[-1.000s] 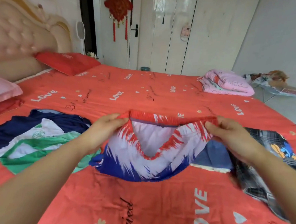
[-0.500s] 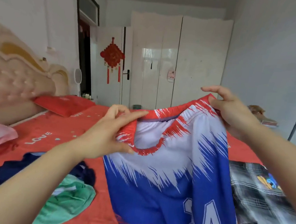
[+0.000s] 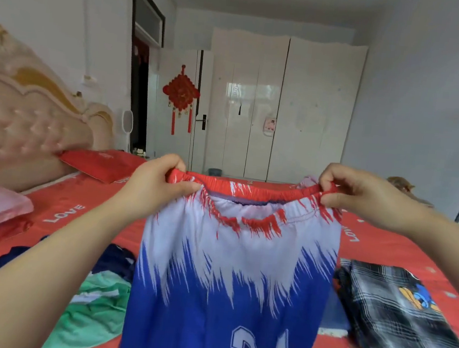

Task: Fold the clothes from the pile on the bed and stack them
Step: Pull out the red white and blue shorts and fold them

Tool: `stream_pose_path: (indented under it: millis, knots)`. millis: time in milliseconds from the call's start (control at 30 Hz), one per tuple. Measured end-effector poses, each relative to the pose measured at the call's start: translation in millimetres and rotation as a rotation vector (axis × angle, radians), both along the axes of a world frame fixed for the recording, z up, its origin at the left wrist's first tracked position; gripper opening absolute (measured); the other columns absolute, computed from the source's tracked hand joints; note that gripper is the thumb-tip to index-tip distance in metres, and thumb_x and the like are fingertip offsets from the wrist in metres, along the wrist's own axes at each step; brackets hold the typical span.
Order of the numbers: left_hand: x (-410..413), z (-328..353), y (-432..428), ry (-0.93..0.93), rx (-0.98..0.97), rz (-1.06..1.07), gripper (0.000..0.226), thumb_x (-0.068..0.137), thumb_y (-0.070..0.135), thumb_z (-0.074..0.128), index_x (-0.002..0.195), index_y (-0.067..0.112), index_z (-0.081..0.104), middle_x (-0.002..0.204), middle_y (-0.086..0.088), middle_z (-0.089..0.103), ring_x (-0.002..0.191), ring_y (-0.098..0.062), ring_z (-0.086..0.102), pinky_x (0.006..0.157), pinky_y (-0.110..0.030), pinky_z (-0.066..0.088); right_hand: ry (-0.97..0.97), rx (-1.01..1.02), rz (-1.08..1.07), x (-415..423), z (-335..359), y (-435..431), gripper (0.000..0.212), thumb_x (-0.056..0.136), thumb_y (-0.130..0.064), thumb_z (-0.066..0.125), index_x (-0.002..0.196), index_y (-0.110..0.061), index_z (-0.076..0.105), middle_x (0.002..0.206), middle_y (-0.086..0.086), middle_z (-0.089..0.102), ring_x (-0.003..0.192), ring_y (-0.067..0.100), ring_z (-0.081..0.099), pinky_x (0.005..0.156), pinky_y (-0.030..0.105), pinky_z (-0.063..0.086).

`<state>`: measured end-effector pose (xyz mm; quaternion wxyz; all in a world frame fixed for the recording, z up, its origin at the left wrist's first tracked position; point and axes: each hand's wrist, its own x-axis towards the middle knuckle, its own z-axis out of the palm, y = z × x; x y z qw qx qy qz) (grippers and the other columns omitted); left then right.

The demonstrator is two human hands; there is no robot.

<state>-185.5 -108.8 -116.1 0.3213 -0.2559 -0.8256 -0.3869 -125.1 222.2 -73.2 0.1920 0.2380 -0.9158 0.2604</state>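
Up they come since a second ago: the blue, white and red glossy basketball shorts (image 3: 235, 273) with the white 24 have been lifted clear of the red LOVE-print bed (image 3: 385, 247) and now hang full length in the centre of the frame. At the top, the left hand (image 3: 159, 186) pinches the red elastic waistband (image 3: 249, 188) at its left end. The right hand (image 3: 356, 195) has the right end, fingers (image 3: 328, 178) curled tight over the gathered edge, and the band is pulled nearly straight between them.

Handling call: thin, light, floppy cloth, likely slick, so it should drape and slide rather than hold a crease, with no weight to fight. Those waistband ends look the best hold, because the elastic bunches and gives purchase where the smooth legs would slip. The front layer of the band sags below the back one and probably wants evening up before the lay-down.

Unfolded green and navy clothes (image 3: 96, 301) wait at lower left, and a black-and-white plaid garment (image 3: 405, 320) lies flat at lower right.
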Motion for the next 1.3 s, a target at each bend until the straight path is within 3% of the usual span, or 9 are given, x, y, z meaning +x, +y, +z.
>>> stream_pose_path:
  millis: [300,400,533,633,800,933,1133,1233,1300]
  knots:
    - [11.3,-2.6,-15.7,-0.346,0.155,-0.263,0.029,0.059,0.036,0.074,0.073,0.016,0.058,0.067,0.008,0.059,0.061,-0.005,0.058,0.056,-0.017,0.047,-0.109,-0.240,-0.026,-8.9,-10.6,4.0,0.021,0.092,0.001,0.048,0.077,-0.013,0.044,0.062,0.007,0.035,0.055,0.007,0.035,0.052,0.014,0.034]
    - [16.1,-3.4,-19.3,-0.379,0.072,-0.354,0.013,0.061,0.030,0.073,0.073,0.031,0.068,0.080,0.011,0.070,0.074,-0.002,0.065,0.067,-0.011,0.049,-0.077,-0.188,-0.007,-9.1,-10.8,2.7,0.027,0.091,0.004,0.048,0.082,-0.020,0.058,0.073,0.009,0.056,0.067,0.016,0.047,0.066,0.026,0.040]
    - [13.6,-7.0,-22.5,-0.402,0.170,-0.384,0.016,0.065,0.021,0.069,0.080,0.022,0.075,0.086,0.003,0.073,0.080,-0.006,0.067,0.075,-0.016,0.053,-0.018,-0.162,-0.014,-6.9,-7.8,-0.7,0.032,0.090,0.002,0.051,0.079,-0.024,0.067,0.081,-0.007,0.068,0.074,0.001,0.057,0.073,0.011,0.043]
    - [9.6,-10.4,-17.3,-0.426,0.352,-0.356,0.015,0.070,0.009,0.067,0.073,0.021,0.076,0.074,0.002,0.072,0.068,-0.008,0.067,0.067,-0.019,0.056,-0.012,-0.144,-0.049,-9.7,-11.9,1.7,0.035,0.092,0.002,0.048,0.071,-0.025,0.057,0.065,-0.003,0.054,0.063,0.013,0.045,0.061,0.022,0.038]
    - [5.8,-9.5,-7.2,-0.376,0.466,-0.223,0.009,0.066,0.009,0.071,0.069,0.014,0.064,0.056,0.005,0.063,0.048,-0.004,0.059,0.045,-0.014,0.048,-0.084,-0.011,-0.196,-13.0,-16.8,6.1,0.020,0.092,-0.020,0.044,0.075,-0.027,0.052,0.072,0.005,0.056,0.070,0.024,0.047,0.068,0.042,0.043]
    - [1.9,-12.1,2.7,-0.409,0.503,-0.179,0.025,0.059,0.018,0.077,0.067,0.015,0.053,0.057,0.003,0.059,0.051,-0.009,0.058,0.050,-0.020,0.051,-0.272,-0.342,-0.173,-17.7,-27.0,-6.9,0.041,0.085,0.014,0.033,0.061,-0.019,0.042,0.062,0.003,0.040,0.060,0.016,0.035,0.054,0.029,0.028]
    - [-10.2,-18.7,31.5,-0.481,0.539,0.078,0.023,0.072,0.018,0.078,0.082,0.013,0.058,0.097,-0.014,0.067,0.079,-0.026,0.064,0.076,-0.039,0.054,-0.678,-0.866,-0.140,-26.7,-33.8,-34.4,0.045,0.089,0.016,0.018,0.073,-0.009,0.051,0.067,0.009,0.053,0.047,0.015,0.058,0.039,0.015,0.045]
    - [-10.2,-13.3,48.8,-0.503,0.578,0.009,0.018,0.080,0.015,0.071,0.094,0.008,0.062,0.082,-0.011,0.062,0.059,-0.015,0.050,0.045,-0.018,0.042,-0.667,-1.119,-0.048,-30.1,-28.6,-53.3,0.041,0.091,0.015,0.020,0.087,-0.007,0.054,0.075,0.009,0.057,0.050,0.013,0.062,0.041,0.016,0.050]
    - [-4.3,-6.8,62.5,-0.526,0.610,-0.093,0.018,0.085,0.009,0.064,0.103,0.005,0.063,0.072,-0.006,0.058,0.055,-0.013,0.047,0.042,-0.015,0.040,-0.628,-1.199,0.016,-30.8,-25.9,-68.0,0.038,0.093,0.015,0.023,0.089,-0.006,0.054,0.079,0.010,0.058,0.057,0.015,0.062,0.047,0.016,0.053]
